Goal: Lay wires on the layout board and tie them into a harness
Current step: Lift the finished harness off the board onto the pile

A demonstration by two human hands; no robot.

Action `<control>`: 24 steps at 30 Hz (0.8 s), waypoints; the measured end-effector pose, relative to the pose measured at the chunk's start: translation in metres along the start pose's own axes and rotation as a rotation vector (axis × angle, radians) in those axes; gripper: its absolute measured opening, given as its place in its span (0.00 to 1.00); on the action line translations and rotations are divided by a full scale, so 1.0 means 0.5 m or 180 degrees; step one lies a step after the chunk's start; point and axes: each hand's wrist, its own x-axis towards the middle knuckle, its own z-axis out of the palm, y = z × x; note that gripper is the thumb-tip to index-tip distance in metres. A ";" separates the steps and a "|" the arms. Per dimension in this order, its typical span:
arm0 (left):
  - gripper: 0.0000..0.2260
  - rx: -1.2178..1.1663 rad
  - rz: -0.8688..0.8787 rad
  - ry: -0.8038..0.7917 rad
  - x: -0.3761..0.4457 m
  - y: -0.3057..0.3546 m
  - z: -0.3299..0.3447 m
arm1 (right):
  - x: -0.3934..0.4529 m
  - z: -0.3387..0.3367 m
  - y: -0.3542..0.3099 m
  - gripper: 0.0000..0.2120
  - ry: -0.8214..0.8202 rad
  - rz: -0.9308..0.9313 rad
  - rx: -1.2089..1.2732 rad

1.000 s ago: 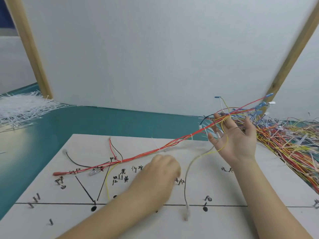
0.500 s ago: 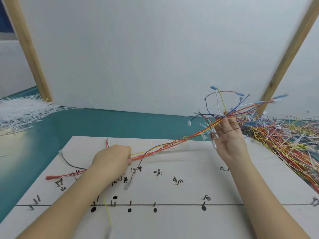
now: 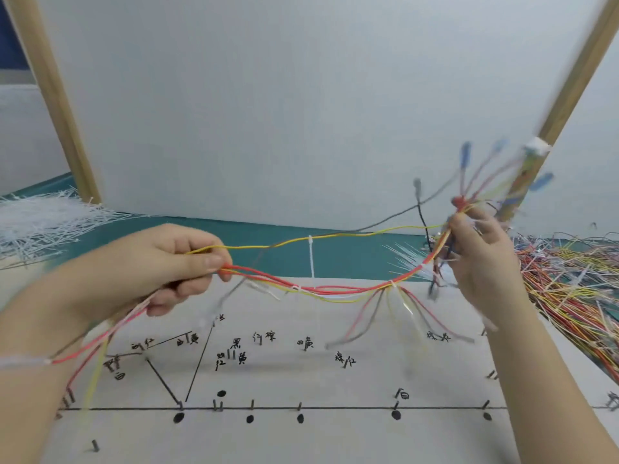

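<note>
A bundle of red, yellow and grey wires (image 3: 335, 291) hangs in the air above the white layout board (image 3: 301, 440). My left hand (image 3: 160, 266) grips the bundle's left part, and loose red and yellow ends trail down past my left wrist. My right hand (image 3: 482, 259) pinches the right part, where blue-tipped ends fan upward, blurred by motion. White cable ties (image 3: 311, 259) bind the bundle near its middle and at the right branch. Short branch wires dangle below the right tie. The board carries black lines, dots, handwritten labels and small metal pins.
A heap of white cable ties (image 3: 37, 222) lies at the far left on the teal table. A large tangle of coloured wires (image 3: 576, 283) covers the right side. A white panel with wooden struts (image 3: 57, 105) stands behind the board.
Both hands have lifted the bundle off the board and higher into the air. My left hand moved up and toward the centre; the wires between my hands now sag in a loop.
</note>
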 end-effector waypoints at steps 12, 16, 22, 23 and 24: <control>0.13 0.1282 -0.1464 -0.0178 0.052 -0.116 -0.003 | -0.015 -0.026 0.070 0.04 -0.0112 0.1366 -0.1030; 0.12 0.1035 -0.1265 -0.0057 0.048 -0.109 0.000 | -0.012 -0.034 0.069 0.02 -0.0320 0.1463 -0.0828; 0.12 0.0970 -0.1081 -0.0086 0.043 -0.107 -0.001 | -0.011 -0.039 0.072 0.05 -0.0447 0.1612 -0.0747; 0.12 0.0929 -0.1013 -0.0095 0.042 -0.106 -0.002 | -0.012 -0.039 0.072 0.04 -0.0423 0.1615 -0.0706; 0.13 0.0891 -0.0940 -0.0094 0.041 -0.104 -0.004 | -0.012 -0.038 0.072 0.04 -0.0390 0.1606 -0.0668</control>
